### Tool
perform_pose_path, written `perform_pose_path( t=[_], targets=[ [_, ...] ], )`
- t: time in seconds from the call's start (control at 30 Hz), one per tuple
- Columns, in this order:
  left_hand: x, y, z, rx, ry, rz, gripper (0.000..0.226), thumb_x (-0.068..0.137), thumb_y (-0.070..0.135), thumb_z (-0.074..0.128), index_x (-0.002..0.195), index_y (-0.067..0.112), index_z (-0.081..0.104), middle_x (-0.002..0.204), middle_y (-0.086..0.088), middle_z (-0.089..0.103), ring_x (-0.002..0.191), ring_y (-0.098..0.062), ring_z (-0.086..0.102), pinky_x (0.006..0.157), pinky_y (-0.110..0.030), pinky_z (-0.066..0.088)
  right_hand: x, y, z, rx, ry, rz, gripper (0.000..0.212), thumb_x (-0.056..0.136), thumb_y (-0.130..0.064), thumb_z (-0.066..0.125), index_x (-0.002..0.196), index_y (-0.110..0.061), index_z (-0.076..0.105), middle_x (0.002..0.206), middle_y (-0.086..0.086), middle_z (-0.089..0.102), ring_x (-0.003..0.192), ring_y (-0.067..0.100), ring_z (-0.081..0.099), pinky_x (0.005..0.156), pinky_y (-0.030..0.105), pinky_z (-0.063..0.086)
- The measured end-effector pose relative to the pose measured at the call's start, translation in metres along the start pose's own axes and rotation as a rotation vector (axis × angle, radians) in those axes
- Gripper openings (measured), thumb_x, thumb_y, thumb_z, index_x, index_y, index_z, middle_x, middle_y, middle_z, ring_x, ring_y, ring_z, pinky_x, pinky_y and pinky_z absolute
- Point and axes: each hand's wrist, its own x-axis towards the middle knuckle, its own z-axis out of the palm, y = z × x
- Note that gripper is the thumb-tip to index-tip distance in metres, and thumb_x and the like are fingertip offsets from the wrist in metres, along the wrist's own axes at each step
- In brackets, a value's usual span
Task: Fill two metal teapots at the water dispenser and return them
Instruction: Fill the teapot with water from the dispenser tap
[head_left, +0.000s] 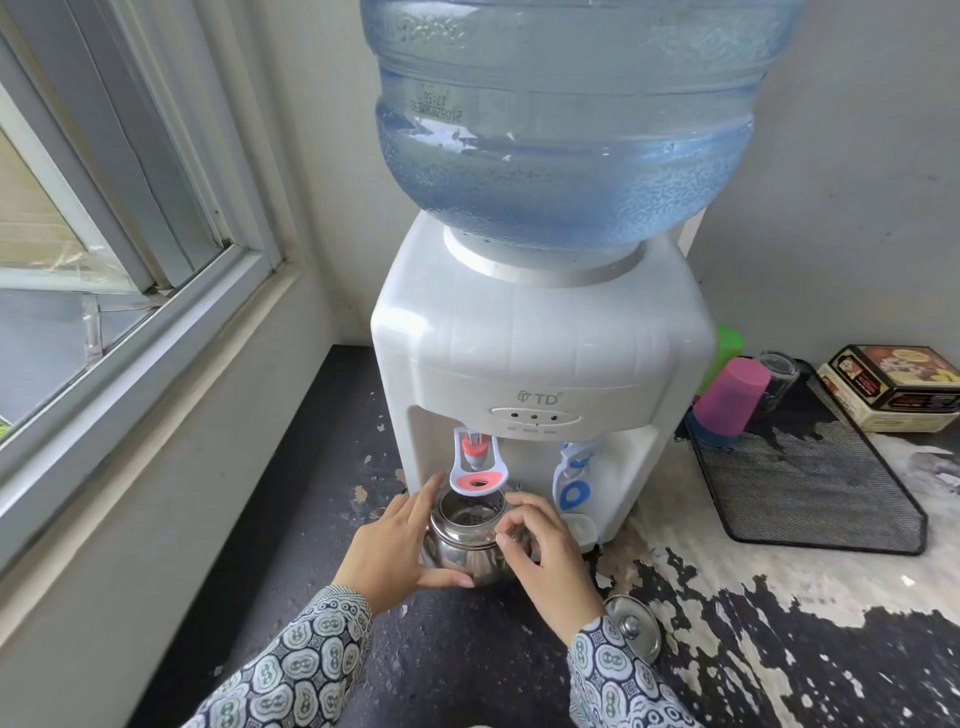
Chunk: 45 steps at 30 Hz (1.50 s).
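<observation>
A shiny metal teapot (467, 545) stands open, without its lid, under the red hot tap (475, 467) of the white water dispenser (540, 353). A strainer shows inside its mouth. My left hand (395, 545) cups the pot's left side, thumb along the belly and fingers up by the rim. My right hand (545, 556) rests on the pot's right side with curled fingers pinching near the rim or handle. The pot's lid (634, 626) lies on the counter to the right of my right wrist. A blue tap (571, 478) hangs beside the red one.
A big blue water bottle (566, 119) tops the dispenser. To the right lie a black mesh tray (810, 499), a pink cup (730, 400) stacked upside down, a green cup (727, 348) and a tin box (898, 389). A window (104, 260) runs along the left wall. The counter (467, 675) has peeling dark paint.
</observation>
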Motion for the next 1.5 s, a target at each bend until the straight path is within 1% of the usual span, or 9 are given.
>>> perform_pose_path(
  t=[0.13, 0.27, 0.43, 0.53, 0.73, 0.87, 1.1, 1.37, 1.5],
  targets=[
    [0.000, -0.002, 0.002, 0.009, -0.004, 0.003, 0.127, 0.046, 0.091, 0.035, 0.145, 0.020, 0.000, 0.126, 0.003, 0.048, 0.113, -0.012, 0.045, 0.083, -0.035, 0.049, 0.000, 0.003, 0.003, 0.011, 0.006, -0.012, 0.004, 0.082, -0.024, 0.057, 0.082, -0.021, 0.057, 0.114, -0.020, 0.047, 0.115, 0.002, 0.044, 0.090, 0.005, 0.032],
    [0.002, -0.006, 0.004, -0.008, -0.010, 0.006, 0.131, 0.042, 0.095, 0.030, 0.145, 0.021, 0.000, 0.126, 0.004, 0.049, 0.113, -0.012, 0.044, 0.080, -0.036, 0.050, 0.000, 0.006, 0.004, 0.019, 0.033, -0.019, 0.030, 0.074, -0.045, 0.043, 0.082, -0.021, 0.058, 0.113, -0.028, 0.043, 0.115, -0.005, 0.042, 0.095, 0.016, 0.035],
    [0.002, -0.005, 0.004, 0.009, -0.014, 0.005, 0.129, 0.044, 0.093, 0.034, 0.145, 0.021, -0.001, 0.128, 0.004, 0.047, 0.115, -0.012, 0.043, 0.081, -0.036, 0.051, -0.002, 0.006, 0.005, 0.054, 0.033, -0.012, 0.023, 0.076, -0.042, 0.047, 0.081, -0.023, 0.058, 0.114, -0.027, 0.044, 0.116, -0.002, 0.044, 0.091, 0.006, 0.033],
    [0.002, -0.005, 0.004, 0.004, -0.012, 0.006, 0.130, 0.043, 0.094, 0.031, 0.145, 0.021, -0.001, 0.128, 0.004, 0.048, 0.115, -0.012, 0.044, 0.081, -0.036, 0.050, -0.002, 0.010, 0.007, 0.049, 0.035, -0.024, 0.002, 0.083, -0.022, 0.058, 0.082, -0.023, 0.058, 0.116, -0.025, 0.045, 0.116, 0.000, 0.044, 0.088, 0.004, 0.034],
    [0.001, -0.005, 0.002, -0.001, -0.007, 0.021, 0.132, 0.040, 0.097, 0.024, 0.145, 0.021, -0.001, 0.129, 0.003, 0.048, 0.114, -0.013, 0.044, 0.081, -0.036, 0.050, -0.004, 0.013, 0.010, 0.080, 0.065, -0.027, 0.016, 0.077, -0.044, 0.046, 0.085, -0.032, 0.054, 0.120, -0.028, 0.045, 0.118, -0.001, 0.045, 0.097, 0.032, 0.044],
    [0.001, -0.004, 0.002, 0.007, -0.012, 0.019, 0.133, 0.039, 0.098, 0.021, 0.145, 0.021, -0.002, 0.130, 0.004, 0.047, 0.114, -0.013, 0.043, 0.080, -0.036, 0.050, -0.004, 0.015, 0.012, 0.093, 0.072, -0.019, 0.016, 0.077, -0.046, 0.046, 0.085, -0.034, 0.053, 0.122, -0.027, 0.044, 0.119, 0.005, 0.046, 0.098, 0.041, 0.045],
    [0.000, -0.002, -0.001, 0.000, -0.029, 0.005, 0.128, 0.044, 0.092, 0.034, 0.145, 0.022, -0.003, 0.130, 0.004, 0.047, 0.114, -0.012, 0.044, 0.083, -0.034, 0.049, -0.004, 0.017, 0.014, 0.106, 0.078, -0.010, 0.017, 0.077, -0.046, 0.046, 0.085, -0.033, 0.054, 0.124, -0.028, 0.044, 0.119, 0.004, 0.046, 0.098, 0.039, 0.045],
    [-0.002, 0.000, -0.005, -0.023, -0.028, 0.003, 0.134, 0.035, 0.097, 0.020, 0.145, 0.022, -0.001, 0.127, 0.002, 0.047, 0.115, -0.015, 0.046, 0.084, -0.035, 0.049, -0.005, 0.018, 0.014, 0.124, 0.091, -0.024, 0.017, 0.077, -0.046, 0.047, 0.084, -0.032, 0.055, 0.123, -0.029, 0.045, 0.116, -0.008, 0.044, 0.096, 0.022, 0.041],
    [-0.002, 0.000, -0.005, -0.021, -0.029, 0.004, 0.134, 0.035, 0.098, 0.019, 0.145, 0.024, -0.003, 0.128, 0.004, 0.047, 0.115, -0.014, 0.044, 0.084, -0.034, 0.048, -0.004, 0.019, 0.014, 0.119, 0.090, -0.030, 0.016, 0.078, -0.045, 0.047, 0.085, -0.032, 0.054, 0.123, -0.029, 0.045, 0.117, -0.010, 0.043, 0.098, 0.026, 0.043]
  ],
)
